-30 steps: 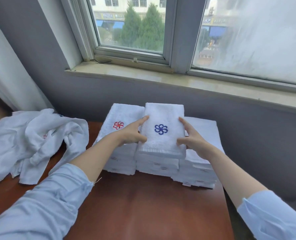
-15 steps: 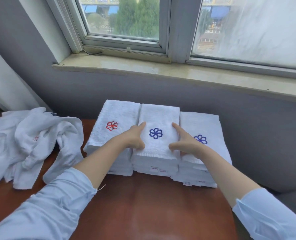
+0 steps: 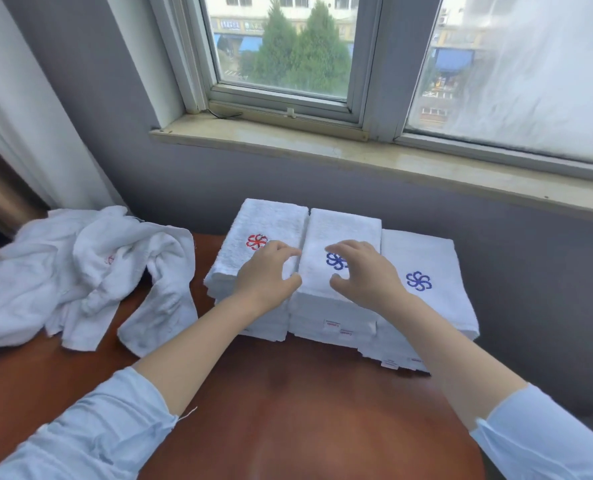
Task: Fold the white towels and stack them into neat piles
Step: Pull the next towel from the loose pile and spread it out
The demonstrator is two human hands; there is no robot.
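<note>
Three piles of folded white towels stand side by side at the table's far edge. The left pile (image 3: 267,223) shows a red flower logo, the middle pile (image 3: 343,230) and the right pile (image 3: 423,258) show blue ones. My left hand (image 3: 267,275) hovers over the seam between the left and middle piles, fingers loosely curved, holding nothing. My right hand (image 3: 364,271) hovers over the middle pile's top towel, partly covering its blue logo, fingers spread and relaxed. A heap of unfolded white towels (image 3: 80,268) lies on the left of the table.
The brown wooden table (image 3: 305,403) reaches toward me. A grey wall and a stone windowsill (image 3: 374,157) run right behind the piles. A pale curtain (image 3: 21,109) hangs at the left.
The folded towel with the blue logo went down onto the middle pile. Both hands have let go of its sides and lifted slightly above it.
</note>
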